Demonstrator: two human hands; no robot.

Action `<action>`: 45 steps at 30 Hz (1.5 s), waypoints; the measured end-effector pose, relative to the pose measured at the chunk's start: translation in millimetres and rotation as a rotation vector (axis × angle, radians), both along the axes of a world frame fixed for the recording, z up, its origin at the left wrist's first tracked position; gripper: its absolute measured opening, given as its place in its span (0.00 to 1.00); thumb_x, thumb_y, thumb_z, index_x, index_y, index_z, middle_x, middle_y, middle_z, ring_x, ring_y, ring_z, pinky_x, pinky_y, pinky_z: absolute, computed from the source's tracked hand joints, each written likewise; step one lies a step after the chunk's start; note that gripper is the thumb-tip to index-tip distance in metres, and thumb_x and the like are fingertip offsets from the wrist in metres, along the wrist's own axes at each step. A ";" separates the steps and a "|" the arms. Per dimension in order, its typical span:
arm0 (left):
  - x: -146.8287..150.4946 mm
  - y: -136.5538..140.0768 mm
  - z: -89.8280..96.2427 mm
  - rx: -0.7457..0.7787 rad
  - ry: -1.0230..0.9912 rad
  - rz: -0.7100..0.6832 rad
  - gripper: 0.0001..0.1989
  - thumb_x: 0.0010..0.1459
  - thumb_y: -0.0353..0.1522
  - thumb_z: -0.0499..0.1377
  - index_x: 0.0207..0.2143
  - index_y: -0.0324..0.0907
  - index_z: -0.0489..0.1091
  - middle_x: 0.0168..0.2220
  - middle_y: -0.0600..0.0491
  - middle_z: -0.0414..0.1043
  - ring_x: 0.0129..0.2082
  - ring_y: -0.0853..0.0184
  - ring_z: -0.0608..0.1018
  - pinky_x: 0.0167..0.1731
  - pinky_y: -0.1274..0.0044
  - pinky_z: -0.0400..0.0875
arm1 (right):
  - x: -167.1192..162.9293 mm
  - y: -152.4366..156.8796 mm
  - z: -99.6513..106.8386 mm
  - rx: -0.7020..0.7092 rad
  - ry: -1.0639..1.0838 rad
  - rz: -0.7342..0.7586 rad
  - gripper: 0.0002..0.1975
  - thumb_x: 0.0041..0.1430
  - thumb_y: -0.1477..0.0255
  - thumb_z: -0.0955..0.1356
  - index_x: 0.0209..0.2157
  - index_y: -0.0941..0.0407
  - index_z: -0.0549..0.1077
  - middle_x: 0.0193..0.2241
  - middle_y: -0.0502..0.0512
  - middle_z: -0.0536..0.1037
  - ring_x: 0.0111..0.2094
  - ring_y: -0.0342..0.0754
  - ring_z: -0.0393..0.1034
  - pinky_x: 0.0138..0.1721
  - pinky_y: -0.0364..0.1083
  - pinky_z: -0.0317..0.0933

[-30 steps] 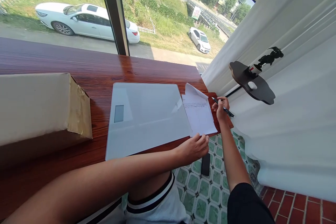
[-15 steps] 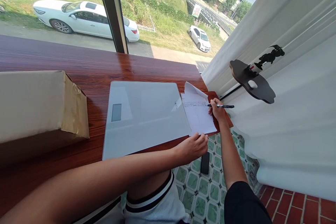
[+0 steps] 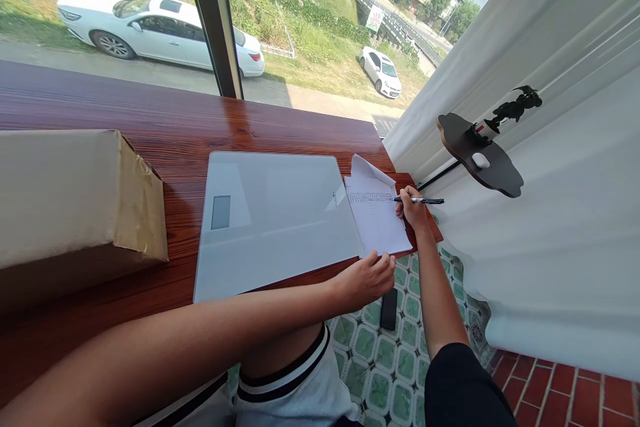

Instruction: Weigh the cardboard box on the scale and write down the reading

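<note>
A black-and-white pen (image 3: 425, 200) is pinched in my right hand (image 3: 414, 209), its tip on a line of small handwriting. Under it lies a white notepad (image 3: 377, 230) with a turned-up top sheet, near the table's right end. My left hand (image 3: 365, 282) rests at the notepad's near edge, fingers loosely bent and a little apart, with nothing seen in them. To the left of the notepad, touching or nearly touching it, lies a flat pale glass scale (image 3: 280, 213) with a small grey display.
A cardboard box (image 3: 60, 193) stands on the left of the reddish wooden table (image 3: 185, 167). A dark phone-like object (image 3: 389, 310) is low by the tiled floor (image 3: 380, 353). At right, a small dark shelf (image 3: 493, 170) with a plant stands before white curtains (image 3: 555, 233).
Almost nothing differs. The whole view has shifted slightly; the pen and my right hand stay at about the same place on the written line, and my left hand stays put.
</note>
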State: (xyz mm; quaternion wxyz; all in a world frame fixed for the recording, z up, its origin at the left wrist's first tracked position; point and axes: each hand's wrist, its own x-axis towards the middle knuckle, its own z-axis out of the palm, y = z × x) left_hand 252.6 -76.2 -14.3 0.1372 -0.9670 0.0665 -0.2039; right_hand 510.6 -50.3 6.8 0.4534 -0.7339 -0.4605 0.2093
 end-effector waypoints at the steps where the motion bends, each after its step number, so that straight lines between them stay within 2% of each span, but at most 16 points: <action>1: 0.0 0.0 0.1 -0.001 -0.003 -0.001 0.20 0.60 0.34 0.55 0.54 0.39 0.70 0.60 0.40 0.67 0.56 0.55 0.69 0.49 0.66 0.62 | 0.5 0.2 -0.6 0.003 -0.003 0.003 0.17 0.64 0.59 0.62 0.26 0.54 0.58 0.16 0.47 0.67 0.15 0.43 0.60 0.16 0.44 0.57; 24: -0.3 0.1 2.1 -0.026 0.005 -0.003 0.20 0.61 0.33 0.54 0.54 0.39 0.70 0.60 0.40 0.67 0.56 0.55 0.69 0.49 0.66 0.62 | 2.0 1.1 -0.9 -0.002 0.001 -0.015 0.16 0.63 0.58 0.62 0.26 0.53 0.59 0.16 0.48 0.67 0.15 0.44 0.60 0.17 0.45 0.56; 45: -0.5 0.2 2.2 -0.035 -0.021 -0.009 0.18 0.61 0.33 0.54 0.53 0.39 0.71 0.59 0.40 0.68 0.55 0.55 0.70 0.48 0.65 0.63 | -0.8 0.4 0.7 -0.004 0.008 -0.035 0.14 0.61 0.62 0.62 0.26 0.53 0.57 0.15 0.47 0.66 0.15 0.44 0.60 0.17 0.45 0.57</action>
